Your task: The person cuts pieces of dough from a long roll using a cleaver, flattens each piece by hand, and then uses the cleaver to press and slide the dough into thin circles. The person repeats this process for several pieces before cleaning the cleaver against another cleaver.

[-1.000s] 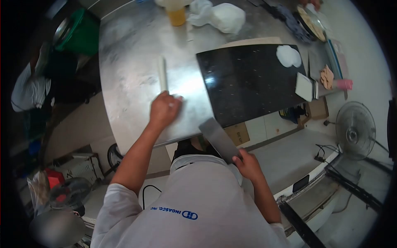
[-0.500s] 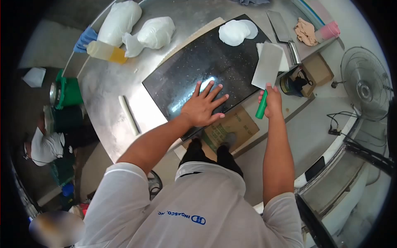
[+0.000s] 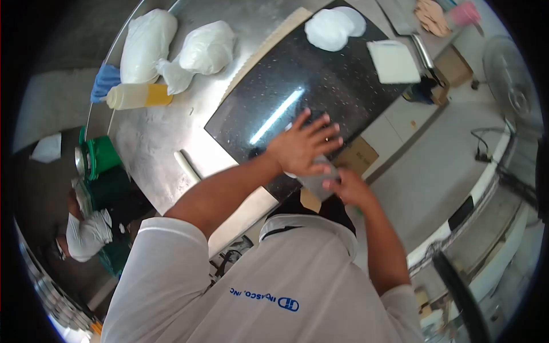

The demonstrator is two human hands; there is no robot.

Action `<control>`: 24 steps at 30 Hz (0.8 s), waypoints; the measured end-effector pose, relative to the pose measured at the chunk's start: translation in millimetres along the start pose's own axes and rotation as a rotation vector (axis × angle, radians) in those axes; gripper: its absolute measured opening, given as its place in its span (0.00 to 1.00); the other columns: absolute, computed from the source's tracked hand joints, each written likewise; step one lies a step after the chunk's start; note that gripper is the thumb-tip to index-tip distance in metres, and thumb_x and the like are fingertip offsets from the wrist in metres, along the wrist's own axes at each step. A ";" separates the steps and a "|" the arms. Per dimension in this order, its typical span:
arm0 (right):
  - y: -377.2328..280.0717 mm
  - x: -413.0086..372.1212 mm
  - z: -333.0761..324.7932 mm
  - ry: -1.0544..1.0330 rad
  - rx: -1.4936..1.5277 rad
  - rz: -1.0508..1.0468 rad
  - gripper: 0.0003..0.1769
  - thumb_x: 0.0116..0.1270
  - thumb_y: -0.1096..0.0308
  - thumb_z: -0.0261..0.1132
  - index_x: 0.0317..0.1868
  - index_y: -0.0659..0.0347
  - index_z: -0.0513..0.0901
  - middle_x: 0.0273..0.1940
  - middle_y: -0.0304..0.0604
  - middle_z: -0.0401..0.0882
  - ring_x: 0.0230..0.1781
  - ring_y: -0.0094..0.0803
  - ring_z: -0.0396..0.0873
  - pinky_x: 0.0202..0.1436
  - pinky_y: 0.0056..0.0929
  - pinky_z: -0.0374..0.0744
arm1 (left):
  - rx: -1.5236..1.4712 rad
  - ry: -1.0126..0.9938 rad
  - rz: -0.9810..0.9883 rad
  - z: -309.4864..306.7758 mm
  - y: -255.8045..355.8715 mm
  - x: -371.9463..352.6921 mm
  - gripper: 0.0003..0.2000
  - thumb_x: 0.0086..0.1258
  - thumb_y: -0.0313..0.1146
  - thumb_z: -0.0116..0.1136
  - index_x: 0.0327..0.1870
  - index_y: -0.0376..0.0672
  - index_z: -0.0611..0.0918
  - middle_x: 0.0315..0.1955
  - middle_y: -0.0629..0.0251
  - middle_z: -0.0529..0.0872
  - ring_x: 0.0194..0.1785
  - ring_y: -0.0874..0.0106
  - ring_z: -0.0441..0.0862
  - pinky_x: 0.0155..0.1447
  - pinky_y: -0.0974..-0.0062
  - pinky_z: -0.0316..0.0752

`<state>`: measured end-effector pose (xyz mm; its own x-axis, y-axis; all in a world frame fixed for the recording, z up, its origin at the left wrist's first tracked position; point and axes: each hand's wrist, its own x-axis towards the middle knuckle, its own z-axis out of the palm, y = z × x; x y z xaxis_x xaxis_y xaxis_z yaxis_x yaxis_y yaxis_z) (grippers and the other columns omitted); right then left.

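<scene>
My left hand (image 3: 303, 147) is spread out over the near part of a black speckled slab (image 3: 263, 103), its fingers apart. A small pale edge shows beside its palm. Close by on the right, my right hand (image 3: 351, 190) is closed around a cleaver, whose green handle is mostly hidden below the fingers. The cleaver's wide blade (image 3: 321, 184) is blurred and tilted, overlapping the slab's near edge by my left thumb. Round white sheets (image 3: 329, 31) lie at the slab's far end, and a folded white cloth (image 3: 394, 62) sits at its right edge.
On the metal table (image 3: 143, 137) are filled white plastic bags (image 3: 148, 46), a squeeze bottle (image 3: 140, 96) of yellow liquid and a pale rolling rod (image 3: 187, 167). Another metal blade's handle (image 3: 423, 52) lies far right. A fan (image 3: 512, 86) stands right; a person (image 3: 88, 234) is at left.
My right hand has brought the cleaver from the folded cloth down and left, beside my left hand. My left hand stays spread over the slab; the view has shifted.
</scene>
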<state>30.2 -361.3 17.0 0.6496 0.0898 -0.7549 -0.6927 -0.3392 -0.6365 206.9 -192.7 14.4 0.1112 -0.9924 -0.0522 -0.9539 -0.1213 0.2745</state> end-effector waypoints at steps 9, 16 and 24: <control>51.4 -15.0 76.7 0.412 -0.253 -0.432 0.50 0.65 0.54 0.76 0.80 0.61 0.59 0.55 0.60 0.86 0.54 0.56 0.87 0.58 0.51 0.82 | -0.117 -0.141 0.314 12.1 22.4 -23.9 0.35 0.73 0.69 0.48 0.78 0.66 0.71 0.79 0.64 0.67 0.86 0.55 0.52 0.86 0.39 0.36; -38.2 -6.0 0.8 0.360 -0.220 0.068 0.44 0.59 0.51 0.79 0.69 0.65 0.69 0.52 0.68 0.84 0.53 0.64 0.85 0.56 0.53 0.81 | 0.089 0.046 0.240 -24.3 -49.4 57.7 0.36 0.72 0.69 0.50 0.76 0.59 0.74 0.78 0.60 0.69 0.84 0.52 0.56 0.84 0.41 0.45; 12.0 -52.1 68.9 0.394 -0.107 0.060 0.42 0.59 0.50 0.79 0.61 0.70 0.70 0.46 0.67 0.86 0.50 0.62 0.86 0.53 0.55 0.83 | -0.085 -0.016 0.354 12.5 27.2 6.7 0.35 0.70 0.68 0.53 0.73 0.59 0.76 0.76 0.62 0.72 0.83 0.52 0.59 0.85 0.40 0.44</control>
<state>-33.5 -305.6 37.7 0.6939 -0.2914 -0.6584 -0.7099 -0.4299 -0.5579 178.2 -202.4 9.5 -0.2271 -0.9728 0.0459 -0.9057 0.2283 0.3572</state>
